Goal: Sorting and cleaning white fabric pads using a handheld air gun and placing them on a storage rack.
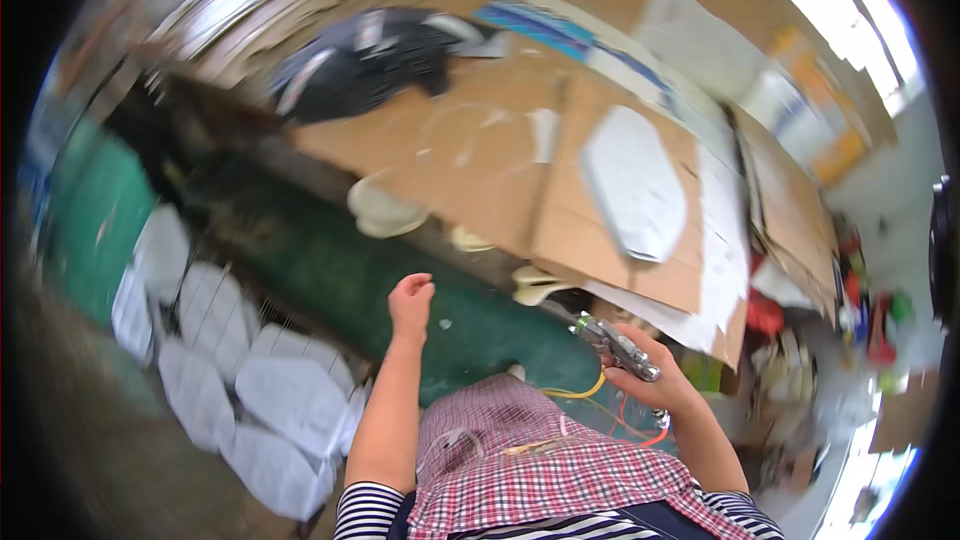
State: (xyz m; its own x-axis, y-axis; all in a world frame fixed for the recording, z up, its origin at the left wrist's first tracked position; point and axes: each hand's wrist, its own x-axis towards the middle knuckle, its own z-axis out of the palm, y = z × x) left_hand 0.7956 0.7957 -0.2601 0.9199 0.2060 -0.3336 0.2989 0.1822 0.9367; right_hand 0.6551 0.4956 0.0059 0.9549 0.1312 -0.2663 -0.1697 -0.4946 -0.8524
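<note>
My right hand point(660, 375) is wrapped round a silver, hose-fed hand gun point(618, 348) with a green part near its front end. Just below that hand, by my wrist, an orange hose point(655, 436) with a metal fitting hangs down. My left hand point(411, 306) is raised over the green floor, its fingers curled in and nothing visible in them. Ahead of my right hand, a white elongated panel with cut corners point(635, 183) lies on a cardboard sheet point(565, 225) on the worktable. The picture is somewhat blurred by motion.
On the left, several white padded panels point(295, 395) lean on a wire rack. A dark jacket point(375, 65) lies on the table's far left. Cream-coloured rounded pieces point(385, 210) stick out under the table edge. A yellow hose point(575, 393) runs near my apron.
</note>
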